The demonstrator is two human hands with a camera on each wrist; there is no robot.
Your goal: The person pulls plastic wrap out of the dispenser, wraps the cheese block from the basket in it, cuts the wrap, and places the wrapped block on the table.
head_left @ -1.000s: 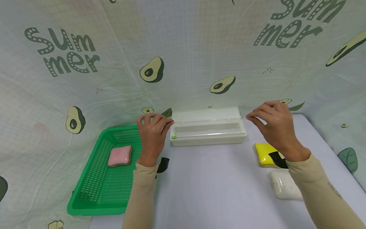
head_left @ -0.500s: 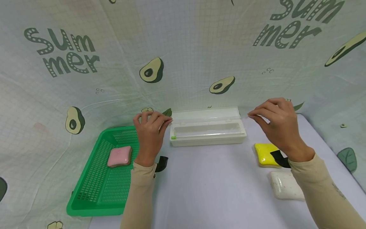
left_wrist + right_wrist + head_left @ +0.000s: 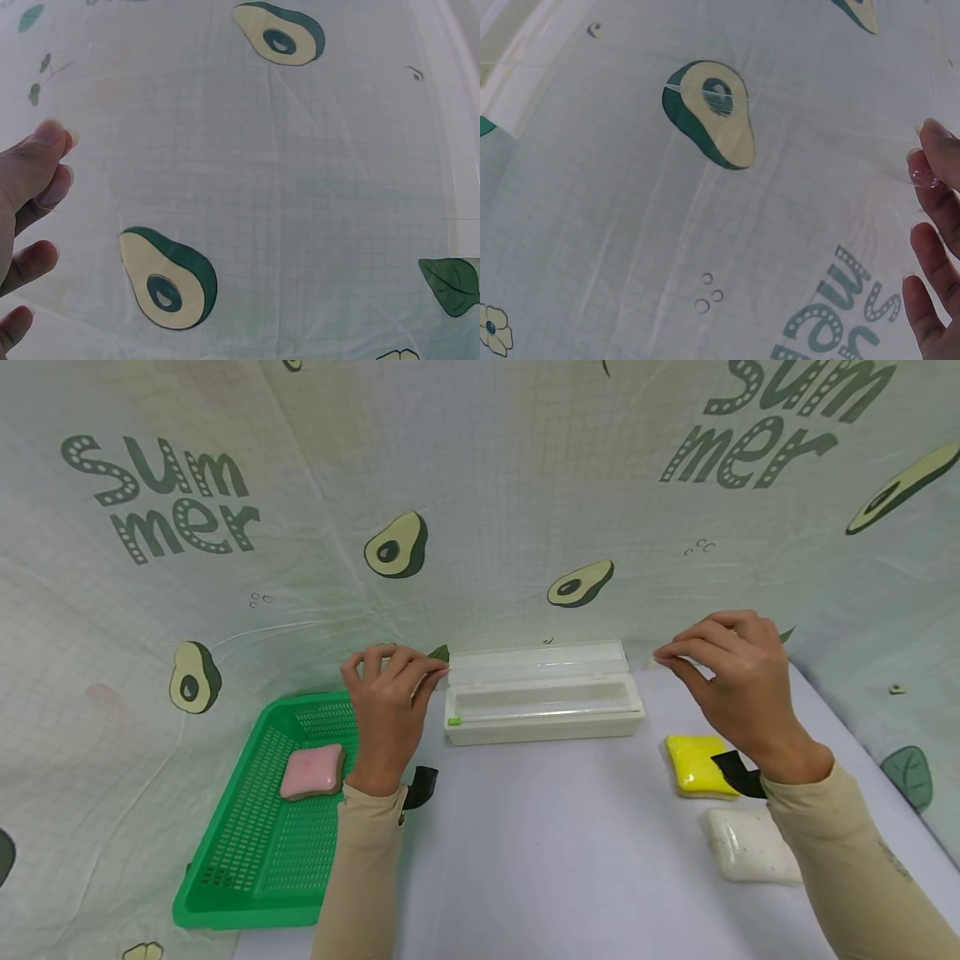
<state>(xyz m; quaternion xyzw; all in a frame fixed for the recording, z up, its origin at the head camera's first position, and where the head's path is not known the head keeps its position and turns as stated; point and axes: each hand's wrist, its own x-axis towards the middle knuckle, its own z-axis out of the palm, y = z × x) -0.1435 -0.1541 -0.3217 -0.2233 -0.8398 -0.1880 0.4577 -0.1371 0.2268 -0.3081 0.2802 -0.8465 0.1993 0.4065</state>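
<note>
A nearly invisible sheet of cling film (image 3: pixel 924 178) is stretched between my two hands, its crumpled corner showing at the right fingertips. My left hand (image 3: pixel 386 714) pinches one side of it between thumb and forefinger, raised over the green basket's far right corner. On the other side, my right hand (image 3: pixel 738 693) pinches the film, held up beyond the yellow block. Between and below the hands stands a white cling film dispenser (image 3: pixel 543 727), lid (image 3: pixel 536 662) raised, with a small green slider (image 3: pixel 454 722) at its front left.
A green plastic basket (image 3: pixel 247 917) on the left holds a pink sponge-shaped block (image 3: pixel 312 771). To the right, a yellow wrapped block (image 3: pixel 697 766) and a white wrapped one (image 3: pixel 752 846) lie on the white table (image 3: pixel 555 860). An avocado-print curtain (image 3: pixel 480 485) hangs behind.
Both hands have drifted apart, the left one leftward and slightly up, the right one rightward and slightly up. The dispenser, basket and blocks stay put.
</note>
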